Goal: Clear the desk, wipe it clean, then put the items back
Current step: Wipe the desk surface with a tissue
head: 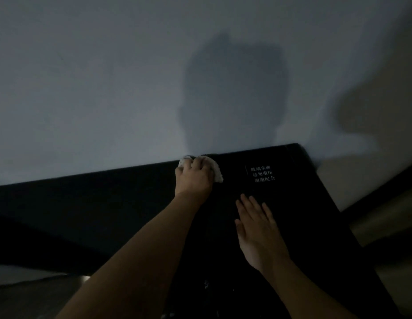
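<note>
Where the black desk (304,215) meets the wall (108,88), one white cloth (215,171) lies bunched under the left hand (194,178), whose fingers curl over it and press it to the far edge; it looks soft, light and limp, best held as a wad. One right hand (258,231) rests flat on the top, fingers straight, holding nothing. One white printed label (262,174) sits near the far right corner; the top looks hard, smooth, likely slippery.
</note>
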Demonstrator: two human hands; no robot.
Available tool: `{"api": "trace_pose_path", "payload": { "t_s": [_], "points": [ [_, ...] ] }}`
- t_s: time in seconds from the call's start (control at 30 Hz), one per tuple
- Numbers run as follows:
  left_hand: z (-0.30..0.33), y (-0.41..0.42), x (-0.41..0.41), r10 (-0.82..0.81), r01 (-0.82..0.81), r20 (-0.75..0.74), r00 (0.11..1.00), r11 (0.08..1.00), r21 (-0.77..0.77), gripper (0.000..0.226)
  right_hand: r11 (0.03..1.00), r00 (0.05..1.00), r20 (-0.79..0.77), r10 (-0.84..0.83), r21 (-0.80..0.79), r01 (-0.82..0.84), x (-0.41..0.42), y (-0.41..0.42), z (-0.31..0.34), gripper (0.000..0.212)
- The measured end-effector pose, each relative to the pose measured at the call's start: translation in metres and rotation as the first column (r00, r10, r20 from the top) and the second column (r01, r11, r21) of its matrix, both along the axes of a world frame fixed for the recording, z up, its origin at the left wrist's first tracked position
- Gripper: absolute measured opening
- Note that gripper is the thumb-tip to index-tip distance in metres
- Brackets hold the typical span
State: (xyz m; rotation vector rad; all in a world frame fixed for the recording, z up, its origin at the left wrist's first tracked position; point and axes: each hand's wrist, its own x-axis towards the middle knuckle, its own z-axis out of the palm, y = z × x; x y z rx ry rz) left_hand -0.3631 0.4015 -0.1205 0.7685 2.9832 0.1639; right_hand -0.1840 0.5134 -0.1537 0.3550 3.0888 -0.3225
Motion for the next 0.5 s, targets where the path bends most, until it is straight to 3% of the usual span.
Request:
{"api": "trace_pose_path", "payload": {
  "t_s": [0.17, 0.5],
  "points": [
    [-0.014, 0.01, 0.008, 0.081, -0.093, 0.105, 0.991, 0.989, 0.114, 0.04, 1.0, 0.999, -0.051, -0.019, -0.017, 0.018, -0.001, 0.001, -0.006, 0.051],
    [-0.009, -0.013, 0.058, 0.03, -0.032, 0.201, 0.979, 0.999, 0.009, 0.059, 0.998, 0.994, -0.097, 0.043, -0.033, -0.047, 0.003, 0.001, -0.005, 0.066]
  ]
}}
